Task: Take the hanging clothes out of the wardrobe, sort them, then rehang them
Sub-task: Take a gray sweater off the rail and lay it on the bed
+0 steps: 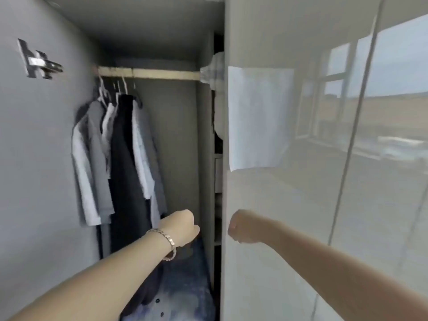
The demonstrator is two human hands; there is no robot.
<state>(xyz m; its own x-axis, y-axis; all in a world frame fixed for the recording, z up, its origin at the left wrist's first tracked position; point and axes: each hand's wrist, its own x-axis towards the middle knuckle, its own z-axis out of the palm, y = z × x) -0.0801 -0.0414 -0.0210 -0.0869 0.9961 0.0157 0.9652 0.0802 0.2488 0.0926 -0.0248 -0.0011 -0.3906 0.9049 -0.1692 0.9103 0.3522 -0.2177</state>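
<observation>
1. Left forearm (104,274): bare along all of its visible length, from the near left edge of the frame to the wrist.
2. Bracelet (165,237): worn on the left wrist. It is a chain of small flat links in pale metal with a pinkish-gold shine. It crosses the top of the wrist as a thin band, and a looser loop of it shows under the wrist.
3. Left hand (183,224): bare; only its back shows.
4. Right forearm (335,262): bare from the near right edge to the wrist.
5. Right hand (240,227): bare, with one pale fingernail showing on its left side.
</observation>
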